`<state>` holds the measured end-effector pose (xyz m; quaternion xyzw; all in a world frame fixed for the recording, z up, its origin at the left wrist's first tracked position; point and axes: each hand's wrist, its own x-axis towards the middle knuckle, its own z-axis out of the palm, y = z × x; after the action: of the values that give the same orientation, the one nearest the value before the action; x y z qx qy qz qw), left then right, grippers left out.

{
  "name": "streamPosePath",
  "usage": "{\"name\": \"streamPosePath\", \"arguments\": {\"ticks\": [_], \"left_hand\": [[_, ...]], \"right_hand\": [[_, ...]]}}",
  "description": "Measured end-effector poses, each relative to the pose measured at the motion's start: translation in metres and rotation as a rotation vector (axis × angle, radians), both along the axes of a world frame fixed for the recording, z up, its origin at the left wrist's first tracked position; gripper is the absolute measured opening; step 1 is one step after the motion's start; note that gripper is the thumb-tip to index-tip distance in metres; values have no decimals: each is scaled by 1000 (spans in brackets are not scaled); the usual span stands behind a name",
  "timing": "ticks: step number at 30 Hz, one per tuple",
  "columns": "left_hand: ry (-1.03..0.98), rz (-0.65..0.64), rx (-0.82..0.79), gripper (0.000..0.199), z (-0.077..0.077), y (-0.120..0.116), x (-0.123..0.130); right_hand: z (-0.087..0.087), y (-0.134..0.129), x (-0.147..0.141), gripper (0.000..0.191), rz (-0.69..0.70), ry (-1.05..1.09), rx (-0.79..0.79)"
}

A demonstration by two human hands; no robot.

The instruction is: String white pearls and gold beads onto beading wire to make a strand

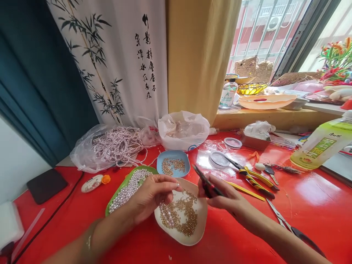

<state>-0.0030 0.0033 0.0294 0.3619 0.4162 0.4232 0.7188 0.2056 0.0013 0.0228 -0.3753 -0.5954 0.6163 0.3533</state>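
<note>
My left hand (156,190) is pinched on a small pearl bead (177,185) over a white tray (202,223). A short strand of pearls (167,215) hangs below that hand, onto the gold beads (189,220) in the tray. In my right hand (222,192) are small dark pliers (205,180), their tips pointing up and left, apart from the bead. Left of the white tray, a green tray (108,211) with pearl beads (128,190) lies partly behind my left forearm. Behind the hands sits a blue tray (159,157) with gold beads.
Pearl strands (118,145) fill a plastic bag at the back left, beside a white bag (184,132). Yellow-black pliers (254,179), scissors (288,225) and a green bottle (320,143) lie or stand right. A black cable (52,212) crosses the left of the red table (228,242).
</note>
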Motion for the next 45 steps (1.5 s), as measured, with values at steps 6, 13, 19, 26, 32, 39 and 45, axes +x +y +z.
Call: {"name": "streamPosePath", "arguments": {"ticks": [6,13,19,26,32,39,45], "left_hand": [[37,-41,-36,7,-1,2,0],[92,-151,-32,10,-4,-1,0],[91,-235,-18,9,-4,-3,-2],[30,-306,-66,6,-3,-5,-2],[18,-333,-79,6,-3,-4,-2],[32,-380,-79,11,-6,-1,-4],[92,-310,-75,14,-5,-2,-3]], "right_hand": [[6,-14,-3,10,-45,-404,361],[6,-17,-6,15,-14,-483,372],[5,-16,-9,14,60,-402,266],[2,-16,-7,9,106,-389,209],[-1,-14,-5,10,108,-440,261],[0,-15,-3,12,151,-505,273],[1,-18,-5,15,129,-637,413]]}}
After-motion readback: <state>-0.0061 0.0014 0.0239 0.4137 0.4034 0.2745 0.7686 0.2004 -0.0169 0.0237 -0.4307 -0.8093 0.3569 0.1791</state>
